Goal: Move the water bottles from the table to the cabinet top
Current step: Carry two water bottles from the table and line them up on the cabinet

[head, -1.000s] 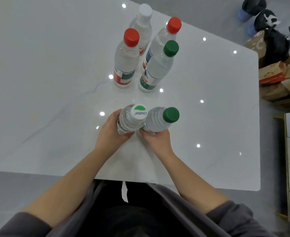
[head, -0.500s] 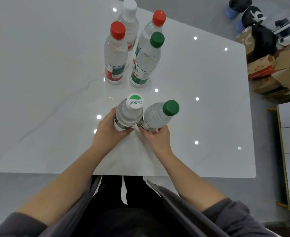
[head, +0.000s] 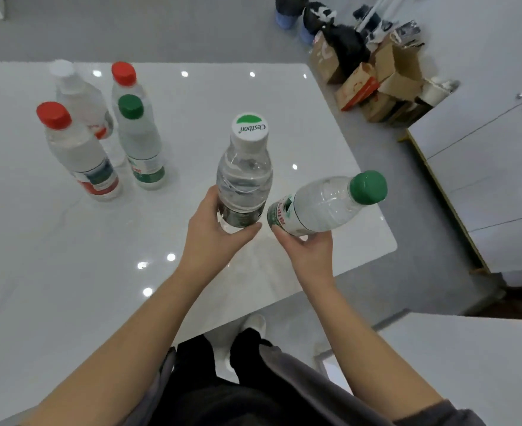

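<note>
My left hand (head: 215, 235) grips the base of a clear water bottle with a white and green cap (head: 243, 176), held above the white table (head: 69, 272). My right hand (head: 307, 252) holds a green-capped bottle (head: 324, 204) tilted to the right, over the table's right edge. Several more bottles stand on the table at the far left: a red-capped one (head: 78, 152), a green-capped one (head: 138, 142), another red-capped one (head: 124, 78) and a white-capped one (head: 80, 99). A white cabinet (head: 487, 167) stands to the right.
Cardboard boxes and bags (head: 376, 78) are piled on the floor beyond the table's far right corner. A white surface (head: 468, 364) fills the lower right. Grey floor lies between the table and the cabinet. My legs and a shoe show below the table edge.
Both hands have lifted their bottles off the table and swung them to the right. The view has turned right, so the standing bottles now sit at the left.
</note>
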`<control>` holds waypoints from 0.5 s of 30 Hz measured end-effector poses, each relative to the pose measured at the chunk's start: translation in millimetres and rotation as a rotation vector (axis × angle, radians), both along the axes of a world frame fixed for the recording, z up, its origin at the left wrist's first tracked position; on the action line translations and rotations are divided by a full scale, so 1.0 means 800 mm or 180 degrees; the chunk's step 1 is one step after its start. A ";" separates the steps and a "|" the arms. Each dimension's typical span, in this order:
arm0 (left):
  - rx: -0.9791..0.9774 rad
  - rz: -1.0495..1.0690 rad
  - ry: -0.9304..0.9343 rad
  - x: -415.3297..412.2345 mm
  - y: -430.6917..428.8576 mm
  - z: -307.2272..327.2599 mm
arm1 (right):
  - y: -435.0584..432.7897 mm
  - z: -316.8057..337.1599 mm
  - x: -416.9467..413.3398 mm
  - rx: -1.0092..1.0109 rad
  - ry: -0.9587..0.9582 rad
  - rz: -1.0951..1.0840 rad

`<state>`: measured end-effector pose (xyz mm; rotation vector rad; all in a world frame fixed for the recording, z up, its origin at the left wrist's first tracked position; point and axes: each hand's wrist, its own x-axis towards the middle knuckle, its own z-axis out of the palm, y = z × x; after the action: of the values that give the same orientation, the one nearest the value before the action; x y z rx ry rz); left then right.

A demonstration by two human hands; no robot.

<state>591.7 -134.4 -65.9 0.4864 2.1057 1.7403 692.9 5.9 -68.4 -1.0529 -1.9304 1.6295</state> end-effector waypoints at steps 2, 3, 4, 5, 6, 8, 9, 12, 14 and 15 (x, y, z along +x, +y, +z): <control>0.0072 -0.0166 -0.0023 0.011 0.024 0.012 | 0.017 0.013 0.021 0.0032 0.0117 -0.0235; 0.0093 -0.0251 -0.0044 0.017 0.036 0.016 | 0.026 0.018 0.032 0.0051 0.0159 -0.0334; 0.0101 -0.0339 -0.0064 0.024 0.048 0.019 | 0.034 0.022 0.044 0.0056 0.0189 -0.0431; 0.0107 -0.0423 -0.0078 0.033 0.061 0.022 | 0.043 0.026 0.056 0.0052 0.0217 -0.0530; 0.0121 -0.0499 -0.0089 0.042 0.073 0.025 | 0.052 0.029 0.068 0.0052 0.0251 -0.0620; 0.0170 -0.0636 -0.0131 0.063 0.100 0.032 | 0.071 0.035 0.094 0.0092 0.0291 -0.0750; 0.0193 -0.0697 -0.0150 0.075 0.114 0.035 | 0.081 0.038 0.106 0.0114 0.0301 -0.0796; 0.0261 -0.0856 -0.0150 0.111 0.156 0.047 | 0.112 0.051 0.143 0.0186 0.0372 -0.0979; 0.0320 -0.0954 -0.0113 0.133 0.185 0.057 | 0.134 0.061 0.167 0.0265 0.0428 -0.1114; 0.0354 -0.1009 -0.0086 0.144 0.200 0.063 | 0.146 0.065 0.179 0.0315 0.0452 -0.1175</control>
<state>706.7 25.7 -15.4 0.7770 1.8036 1.6717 836.4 122.5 -16.0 -1.1404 -1.5952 1.3515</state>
